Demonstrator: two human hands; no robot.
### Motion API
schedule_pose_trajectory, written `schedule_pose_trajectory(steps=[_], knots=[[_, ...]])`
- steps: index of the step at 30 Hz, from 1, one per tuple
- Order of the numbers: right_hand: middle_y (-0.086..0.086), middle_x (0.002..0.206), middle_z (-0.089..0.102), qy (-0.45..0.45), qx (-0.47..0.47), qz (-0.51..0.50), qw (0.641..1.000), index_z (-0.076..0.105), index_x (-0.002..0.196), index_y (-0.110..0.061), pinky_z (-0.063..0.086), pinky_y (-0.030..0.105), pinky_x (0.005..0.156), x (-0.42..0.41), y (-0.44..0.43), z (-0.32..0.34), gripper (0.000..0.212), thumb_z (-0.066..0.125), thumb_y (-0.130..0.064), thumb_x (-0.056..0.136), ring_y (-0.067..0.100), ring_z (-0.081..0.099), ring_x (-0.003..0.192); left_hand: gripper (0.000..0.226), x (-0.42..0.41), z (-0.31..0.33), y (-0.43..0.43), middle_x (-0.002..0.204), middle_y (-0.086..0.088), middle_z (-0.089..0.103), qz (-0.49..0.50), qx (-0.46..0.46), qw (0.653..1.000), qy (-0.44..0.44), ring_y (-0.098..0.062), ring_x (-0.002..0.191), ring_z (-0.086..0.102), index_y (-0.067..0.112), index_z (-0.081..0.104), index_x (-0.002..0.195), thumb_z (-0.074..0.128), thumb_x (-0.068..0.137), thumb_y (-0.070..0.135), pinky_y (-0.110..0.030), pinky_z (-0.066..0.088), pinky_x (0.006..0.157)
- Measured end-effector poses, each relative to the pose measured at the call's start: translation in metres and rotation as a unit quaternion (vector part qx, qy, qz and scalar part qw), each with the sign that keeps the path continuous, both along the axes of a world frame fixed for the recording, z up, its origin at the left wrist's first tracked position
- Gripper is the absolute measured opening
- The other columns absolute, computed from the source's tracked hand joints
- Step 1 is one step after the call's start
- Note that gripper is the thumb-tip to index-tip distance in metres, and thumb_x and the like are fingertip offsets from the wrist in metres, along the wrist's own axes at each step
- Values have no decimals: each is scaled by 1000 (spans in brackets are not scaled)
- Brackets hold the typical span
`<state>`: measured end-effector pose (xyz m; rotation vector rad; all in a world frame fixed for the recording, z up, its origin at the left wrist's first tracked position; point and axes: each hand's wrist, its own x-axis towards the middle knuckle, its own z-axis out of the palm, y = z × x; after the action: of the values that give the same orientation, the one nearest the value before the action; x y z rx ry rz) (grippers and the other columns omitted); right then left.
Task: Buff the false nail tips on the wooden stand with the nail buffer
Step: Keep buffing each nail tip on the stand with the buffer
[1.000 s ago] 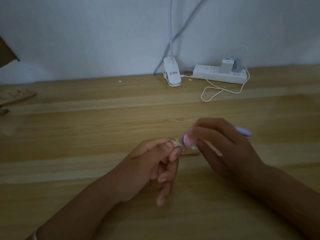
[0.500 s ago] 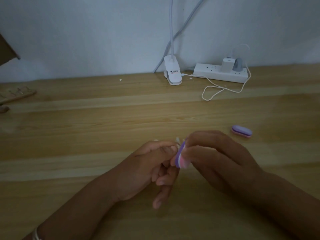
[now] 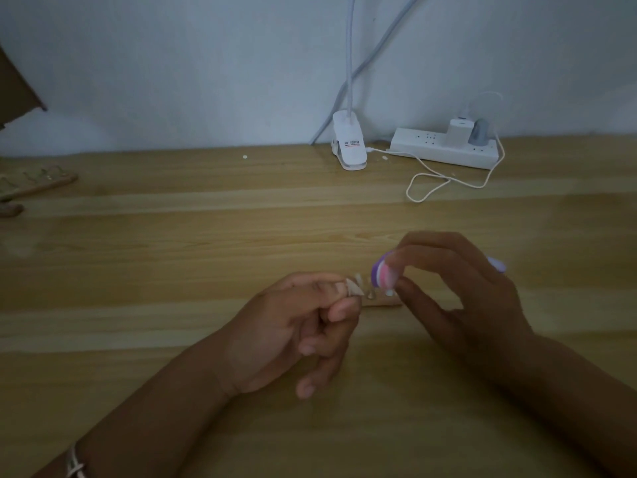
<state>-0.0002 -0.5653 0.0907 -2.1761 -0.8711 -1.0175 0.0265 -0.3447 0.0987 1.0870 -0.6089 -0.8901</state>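
Both my hands are busy: left hand [image 3: 303, 326] pinches the left end of the wooden stand [image 3: 383, 301] lying on the table [image 3: 172, 270]; right hand [image 3: 458, 288] grips the nail buffer [image 3: 382, 274] between thumb and fingers, just over the false nail tips [image 3: 357, 280], perhaps touching one, though dim light blurs it.
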Motion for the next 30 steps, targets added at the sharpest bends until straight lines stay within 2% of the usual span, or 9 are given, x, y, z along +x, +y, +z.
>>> schedule_pose_trajectory(steps=[4, 7, 11, 14, 17, 19, 23, 27, 30], knots=[[3, 119, 57, -25, -18, 69, 997, 58, 119, -11, 43, 20, 100, -12, 12, -7, 20, 58, -10, 99, 10, 57, 114, 29, -1, -1, 1, 45, 9, 38, -30, -12, 999, 42, -11, 29, 42, 19, 49, 68, 37, 94, 23, -36, 5, 36], [2, 116, 58, -12, -52, 21, 998, 62, 112, -10, 36, 13, 101, -2, 2, -5, 18, 60, -4, 96, 8, 55, 112, 29, 0, -1, 3, 46, 9, 38, -85, -16, 993, 77, -9, 31, 43, 16, 48, 70, 34, 95, 18, -32, 6, 35], [7, 108, 64, -12, -13, -11, 1000, 67, 107, -5, 33, 9, 101, -4, 4, -1, 13, 63, -5, 94, 8, 56, 110, 27, 0, 0, 0, 46, 6, 35, -50, -9, 998, 41, -11, 31, 43, 15, 47, 71, 35, 95, 21, -36, 9, 37], [3, 118, 58, -18, -43, 38, 998, 60, 120, -10, 41, 18, 99, -10, 9, -7, 20, 57, -11, 101, 11, 57, 110, 25, -1, -1, -1, 47, 6, 36, -19, -9, 1000, 22, -11, 31, 41, 16, 49, 71, 39, 93, 23, -39, 9, 36], [9, 113, 62, 5, -52, -6, 999, 67, 115, -5, 44, 20, 97, -1, -3, -4, 20, 58, -3, 98, 15, 60, 105, 27, 1, 0, 1, 48, 7, 38, -24, 0, 1000, 13, -12, 32, 44, 15, 48, 72, 36, 96, 22, -39, 10, 37], [11, 109, 63, 17, -20, -38, 999, 68, 111, -1, 46, 22, 94, 2, -6, -1, 19, 61, 1, 93, 16, 60, 104, 28, 0, 2, 0, 49, 5, 39, -8, 8, 1000, -5, -13, 33, 46, 14, 48, 73, 37, 98, 23, -35, 19, 37], [4, 110, 60, -5, -19, 12, 1000, 61, 119, -10, 40, 17, 99, -7, 7, 1, 24, 59, -5, 95, 11, 58, 107, 24, -4, 2, -5, 55, -1, 47, 76, 19, 996, -43, -16, 40, 53, 15, 56, 73, 52, 94, 26, -22, 43, 41], [12, 107, 65, -4, -34, -6, 999, 67, 115, -2, 45, 21, 95, -1, -1, 2, 23, 64, 2, 92, 19, 63, 100, 24, -4, 4, -5, 60, -5, 50, 92, 38, 993, -63, -18, 47, 57, 14, 57, 75, 53, 94, 27, -24, 47, 41], [11, 108, 65, 0, -19, 8, 1000, 65, 117, -6, 45, 21, 95, -3, 2, 1, 28, 65, 2, 91, 17, 63, 102, 23, -4, 4, -6, 60, -5, 51, 97, 37, 992, -67, -18, 48, 58, 13, 59, 75, 52, 92, 27, -25, 48, 41]])
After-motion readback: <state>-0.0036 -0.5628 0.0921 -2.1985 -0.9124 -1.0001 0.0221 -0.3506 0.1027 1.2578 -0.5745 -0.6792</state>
